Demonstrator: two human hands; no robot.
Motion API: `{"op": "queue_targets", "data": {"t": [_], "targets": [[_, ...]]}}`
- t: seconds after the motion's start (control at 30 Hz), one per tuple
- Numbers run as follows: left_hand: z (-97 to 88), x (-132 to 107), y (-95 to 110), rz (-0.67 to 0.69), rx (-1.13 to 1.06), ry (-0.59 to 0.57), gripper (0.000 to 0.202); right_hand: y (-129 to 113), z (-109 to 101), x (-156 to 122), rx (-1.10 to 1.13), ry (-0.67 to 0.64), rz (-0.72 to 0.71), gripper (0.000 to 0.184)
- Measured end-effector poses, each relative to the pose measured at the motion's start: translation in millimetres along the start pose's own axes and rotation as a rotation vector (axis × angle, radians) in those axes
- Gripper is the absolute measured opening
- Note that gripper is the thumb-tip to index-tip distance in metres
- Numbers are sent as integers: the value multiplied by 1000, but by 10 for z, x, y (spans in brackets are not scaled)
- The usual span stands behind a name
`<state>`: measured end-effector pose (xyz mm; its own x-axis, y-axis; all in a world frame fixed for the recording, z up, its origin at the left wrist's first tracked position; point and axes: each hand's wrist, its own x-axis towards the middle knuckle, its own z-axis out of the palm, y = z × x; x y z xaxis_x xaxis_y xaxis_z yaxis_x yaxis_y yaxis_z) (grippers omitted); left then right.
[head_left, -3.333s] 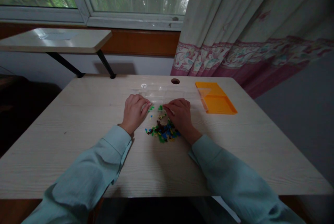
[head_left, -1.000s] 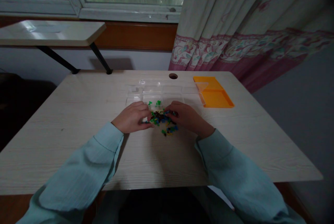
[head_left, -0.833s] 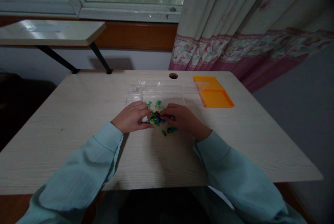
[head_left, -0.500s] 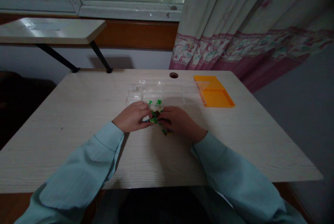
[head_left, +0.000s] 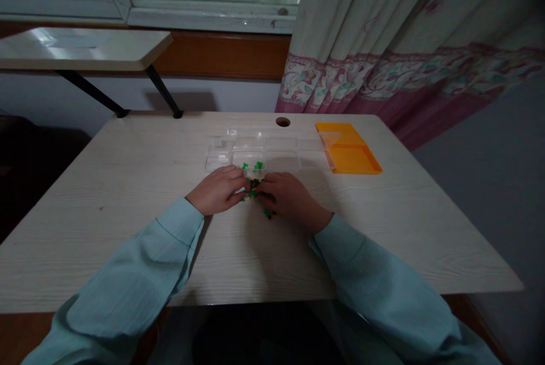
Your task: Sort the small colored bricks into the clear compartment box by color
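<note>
Small green and dark brown pieces (head_left: 254, 184), like toy building bricks, are between my two hands just in front of a clear compartment box. My left hand (head_left: 219, 189) has its thumb and fingers closed at the left side of these pieces. From the right, my right hand (head_left: 290, 197) pinches at the same cluster. The exact piece in each hand is too small and hidden to make out. A few green pieces (head_left: 258, 166) show at the near edge of the clear plastic box (head_left: 283, 158). Under my right hand lie more small dark and yellow pieces (head_left: 269, 214).
An orange tray (head_left: 355, 158) lies at the right back of the pale wooden table (head_left: 128, 229), partly under the clear box's right end. A round cable hole (head_left: 283, 122) is near the back edge. A raised shelf (head_left: 85, 50) on black legs stands at the left back.
My fingers have shifted slightly around the small pieces, and the hands have come a little closer together. The box and the orange tray rest in the same places.
</note>
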<state>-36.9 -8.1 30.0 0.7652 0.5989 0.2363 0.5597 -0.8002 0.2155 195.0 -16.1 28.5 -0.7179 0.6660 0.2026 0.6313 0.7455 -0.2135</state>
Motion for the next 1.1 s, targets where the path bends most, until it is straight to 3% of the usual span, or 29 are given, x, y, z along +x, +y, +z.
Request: {"op": "queue_targets", "data": {"t": [0.67,0.9,1.1], "targets": [[42,17,22,5,3,-7,21,-27,-38,18,-34,-8,48,12],[10,15,14,-67,26,78,25,-20,3,9,-35,13,35,14],[29,13,28,-261,144,257,22,-69,35,37,-76,30,78,13]]}}
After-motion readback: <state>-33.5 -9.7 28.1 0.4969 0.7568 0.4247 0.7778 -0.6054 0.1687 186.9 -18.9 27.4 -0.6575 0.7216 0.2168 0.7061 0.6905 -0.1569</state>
